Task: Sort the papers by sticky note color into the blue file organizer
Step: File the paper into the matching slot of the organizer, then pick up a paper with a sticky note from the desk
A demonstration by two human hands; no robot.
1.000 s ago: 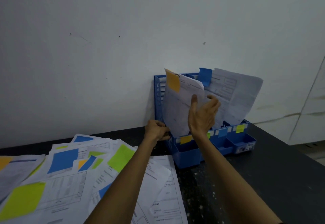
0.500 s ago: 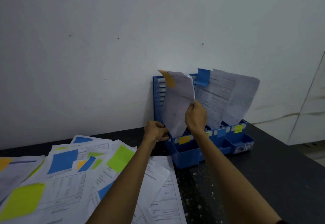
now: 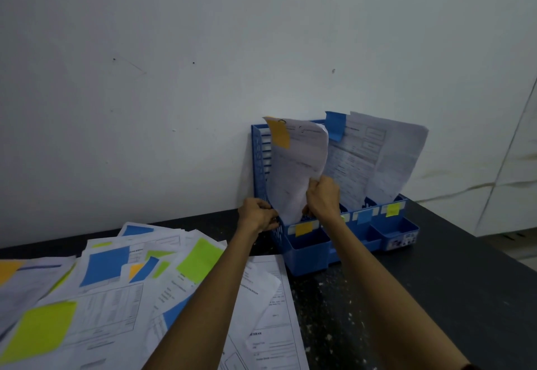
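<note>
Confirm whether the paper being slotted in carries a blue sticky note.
No, the paper in the right hand carries an orange sticky note at its top corner.

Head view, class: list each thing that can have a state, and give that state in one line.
Blue file organizer: upright against the wall, partly filled.
Orange-note paper: curled, standing in the leftmost slot, held.
Blue-note paper: standing in a slot further right.
Unsorted papers: lying spread on the table.
Left hand: gripping the organizer's edge.
Right hand: pinching the orange-note paper.
</note>
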